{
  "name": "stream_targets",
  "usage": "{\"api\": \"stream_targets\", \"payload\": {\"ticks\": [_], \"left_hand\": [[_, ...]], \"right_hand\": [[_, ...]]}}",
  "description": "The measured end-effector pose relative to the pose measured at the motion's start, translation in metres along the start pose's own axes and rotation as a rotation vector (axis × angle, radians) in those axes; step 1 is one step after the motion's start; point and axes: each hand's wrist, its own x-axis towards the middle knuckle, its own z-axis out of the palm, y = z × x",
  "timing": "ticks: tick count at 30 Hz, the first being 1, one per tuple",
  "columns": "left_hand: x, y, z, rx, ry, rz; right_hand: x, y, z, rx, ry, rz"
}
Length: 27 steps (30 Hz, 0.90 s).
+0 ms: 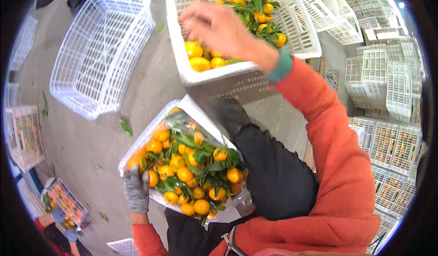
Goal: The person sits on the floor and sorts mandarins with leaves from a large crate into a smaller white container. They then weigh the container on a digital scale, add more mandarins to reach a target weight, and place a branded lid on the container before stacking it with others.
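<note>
My left hand (136, 189), in a grey knit glove, rests at the left rim of a crate (150, 126) between my legs, touching the mandarins there. This crate is lined with white sheet and clear plastic and full of mandarins with green leaves (184, 174). My bare right hand (219, 30) is blurred and reaches over the near left part of a white plastic crate (186, 80) in front of me. Under and beside it lie yellow-orange mandarins (200, 64), with leafy ones (260, 16) further right. The right fingertips are blurred, so whether they hold anything is unclear.
An empty white plastic crate (102, 54) stands on the concrete floor at the left, with loose leaves (126, 126) nearby. Stacked crates of fruit (386, 146) line the right side. At lower left, a co-worker's gloved hands (59, 215) are at another fruit crate (68, 201).
</note>
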Motion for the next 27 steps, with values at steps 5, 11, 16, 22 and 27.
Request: {"api": "stream_targets", "payload": {"ticks": [5, 11, 16, 22, 27], "left_hand": [[0.016, 0.002, 0.016, -0.029, 0.167, 0.142], [0.002, 0.014, 0.011, -0.161, 0.046, -0.077], [0.013, 0.020, 0.013, -0.062, 0.043, -0.057], [0.010, 0.024, 0.002, -0.072, 0.007, -0.077], [0.004, 0.016, 0.002, -0.078, 0.059, -0.040]], "right_hand": [[0.063, 0.131, -0.028, -0.414, -0.552, -0.088], [0.084, 0.176, -0.046, -0.430, -0.432, 0.017], [0.097, 0.177, -0.074, -0.717, 0.083, -0.262], [0.066, 0.189, 0.020, -0.923, -0.763, -0.325], [0.089, 0.195, 0.002, -0.919, -0.503, -0.153]]}}
